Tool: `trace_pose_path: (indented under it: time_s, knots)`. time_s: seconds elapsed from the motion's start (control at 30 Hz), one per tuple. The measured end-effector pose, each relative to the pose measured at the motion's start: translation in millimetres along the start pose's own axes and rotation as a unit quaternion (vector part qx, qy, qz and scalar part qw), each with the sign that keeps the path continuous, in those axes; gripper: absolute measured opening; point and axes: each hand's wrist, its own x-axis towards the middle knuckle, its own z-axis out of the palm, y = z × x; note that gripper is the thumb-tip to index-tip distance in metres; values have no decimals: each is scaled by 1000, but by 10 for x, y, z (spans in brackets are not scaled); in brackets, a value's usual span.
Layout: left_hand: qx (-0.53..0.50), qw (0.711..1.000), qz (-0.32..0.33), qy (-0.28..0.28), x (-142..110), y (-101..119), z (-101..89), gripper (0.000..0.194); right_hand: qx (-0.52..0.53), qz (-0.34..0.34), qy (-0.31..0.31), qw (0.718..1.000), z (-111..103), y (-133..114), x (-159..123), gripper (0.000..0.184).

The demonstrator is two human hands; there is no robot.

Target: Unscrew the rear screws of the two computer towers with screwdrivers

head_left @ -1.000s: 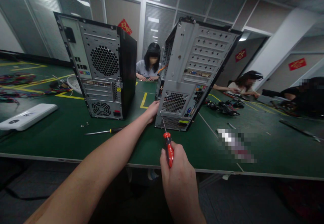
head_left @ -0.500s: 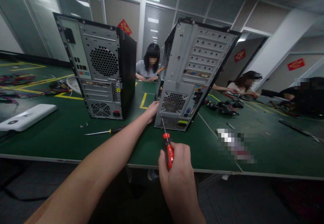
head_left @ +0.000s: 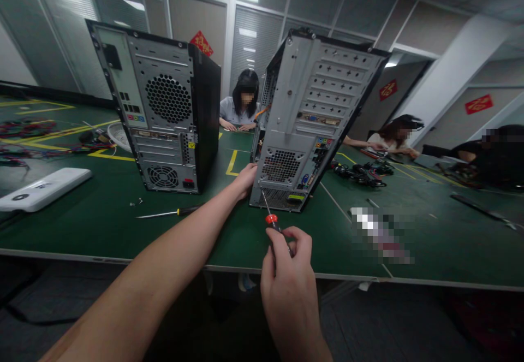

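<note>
Right hand (head_left: 290, 283) pinching screwdriver (head_left: 271, 219), tip at computer tower (head_left: 286, 124) | left hand (head_left: 245, 180) outstretched beside it, grip unclear

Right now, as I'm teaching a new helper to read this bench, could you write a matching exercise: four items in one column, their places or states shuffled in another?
Items
1. Right hand
2. Left hand
3. Yellow-collared screwdriver
4. White device

Places or states
A. At the lower left edge of the right tower
B. To the left of the left tower
C. Holding a red-collared screwdriver
D. Lying on the green table, in front of the left tower

Pairs: 1-C, 2-A, 3-D, 4-B
</note>
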Motion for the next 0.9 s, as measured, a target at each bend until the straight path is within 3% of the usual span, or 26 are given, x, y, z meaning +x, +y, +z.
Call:
trace_pose_path:
  time_s: [0.3,0.6,0.9]
  knots:
    - [-2,1000,-20,-4,-40,48,16,37,-2,16,-54,998,-5,-14,-7,32]
    - [-12,999,-28,-9,-54,58,24,44,-2,-1,-44,999,-11,0,-2,33]
    - [7,1000,-27,-2,-93,100,32,39,62,65,-46,995,-28,-24,22,30]
